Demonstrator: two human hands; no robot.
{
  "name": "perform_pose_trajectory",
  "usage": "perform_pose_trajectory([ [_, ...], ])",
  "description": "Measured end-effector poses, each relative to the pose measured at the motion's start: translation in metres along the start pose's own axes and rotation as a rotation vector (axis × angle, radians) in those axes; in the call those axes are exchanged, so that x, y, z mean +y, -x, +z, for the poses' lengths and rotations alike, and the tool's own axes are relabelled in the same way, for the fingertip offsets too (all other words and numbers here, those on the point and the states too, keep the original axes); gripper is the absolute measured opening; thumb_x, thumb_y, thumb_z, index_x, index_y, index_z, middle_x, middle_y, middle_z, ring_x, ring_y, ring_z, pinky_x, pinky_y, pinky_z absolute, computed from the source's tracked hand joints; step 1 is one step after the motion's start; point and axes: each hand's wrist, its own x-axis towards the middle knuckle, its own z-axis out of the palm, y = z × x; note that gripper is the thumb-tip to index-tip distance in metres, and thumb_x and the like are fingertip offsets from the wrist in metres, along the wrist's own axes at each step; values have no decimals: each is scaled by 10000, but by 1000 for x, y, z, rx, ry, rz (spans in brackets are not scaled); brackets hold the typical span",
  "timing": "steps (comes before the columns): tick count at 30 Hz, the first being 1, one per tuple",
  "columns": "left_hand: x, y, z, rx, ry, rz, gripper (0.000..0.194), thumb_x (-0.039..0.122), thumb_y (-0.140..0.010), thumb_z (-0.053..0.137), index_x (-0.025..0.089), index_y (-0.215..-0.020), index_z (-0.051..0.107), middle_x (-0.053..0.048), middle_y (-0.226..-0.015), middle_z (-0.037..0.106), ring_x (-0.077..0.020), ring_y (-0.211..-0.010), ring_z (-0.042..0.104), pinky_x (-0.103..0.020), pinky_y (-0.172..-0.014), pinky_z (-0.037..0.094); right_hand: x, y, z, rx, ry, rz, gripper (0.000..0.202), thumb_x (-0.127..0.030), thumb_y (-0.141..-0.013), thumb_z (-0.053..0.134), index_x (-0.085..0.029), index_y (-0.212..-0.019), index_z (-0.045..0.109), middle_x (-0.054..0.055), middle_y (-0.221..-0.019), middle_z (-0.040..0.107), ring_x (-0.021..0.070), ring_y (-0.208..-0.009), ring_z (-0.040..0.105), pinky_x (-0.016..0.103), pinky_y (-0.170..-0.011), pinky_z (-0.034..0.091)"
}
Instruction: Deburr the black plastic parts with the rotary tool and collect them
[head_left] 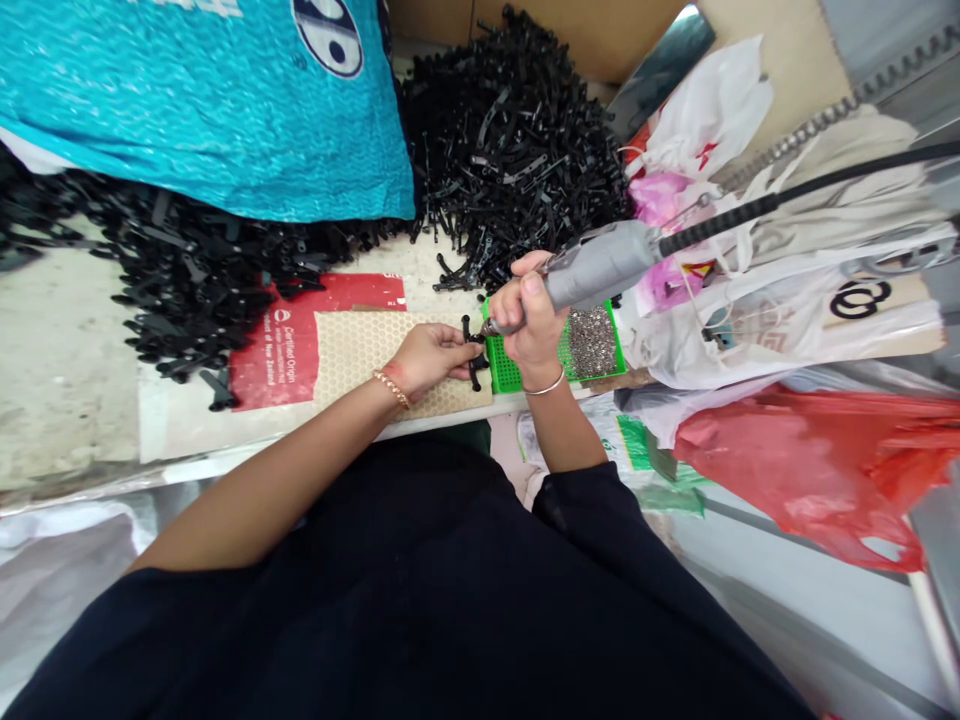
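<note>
A: What is the left hand (426,360) doing?
B: Its grip is closed on a small black part (474,376), pinched between thumb and fingers at the right end of a honeycomb-patterned mat (360,350).

A: And the right hand (531,325)?
B: That grip is wrapped around a grey power driver (604,262), held slanting, with its tip pointing down and left at the black part. I can't tell whether the tip touches it.

A: What runs from the driver's other end?
B: A black cable (817,185), off to the right.

A: What lies under the right hand?
B: A green basket (508,374), just beside the mat, with small metal pieces (594,342) heaped at its right side.

A: And farther back on the table (52,350)?
B: A big pile of black parts (517,160) stands behind the basket, and another heap (180,290) spreads to the left, partly beneath a blue bag (202,110).

A: Anything around the mat?
B: A red printed sheet (262,355) shows at its left and far edges.
</note>
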Motion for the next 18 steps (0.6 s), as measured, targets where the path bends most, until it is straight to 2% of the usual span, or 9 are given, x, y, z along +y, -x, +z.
perform_pose_trajectory([
  [7, -4, -2, -1, 26, -26, 25, 363, 38, -861, 849, 130, -592, 624, 14, -544, 635, -80, -463, 607, -206, -554, 596, 8, -8, 1, -155, -54, 77, 527, -745, -786, 811, -290, -870, 559, -144, -501, 298, 72, -384, 344, 251, -407, 371],
  [12, -4, 0, 1, 36, -5, 45, 334, 39, -833, 877, 119, -600, 652, 6, -555, 652, -77, -472, 611, -201, -561, 595, 5, -7, 6, -190, -40, 76, 502, -732, -792, 803, -292, -907, 591, -141, -508, 315, 81, -388, 346, 261, -413, 383],
  [15, -2, 0, 2, 29, 47, 30, 311, 60, -815, 912, 113, -635, 664, -6, -610, 690, -86, -527, 655, -208, -598, 617, -7, -8, 3, -127, -41, -13, 471, -713, -831, 776, -300, -975, 600, -144, -516, 291, 95, -393, 338, 271, -427, 386],
  [18, -1, -1, 2, 42, 79, 16, 328, 76, -813, 927, 118, -653, 644, -20, -664, 721, -105, -595, 708, -214, -623, 633, -20, -16, -13, 66, -40, -169, 420, -694, -882, 731, -314, -1009, 602, -136, -524, 258, 107, -404, 317, 273, -445, 359],
])
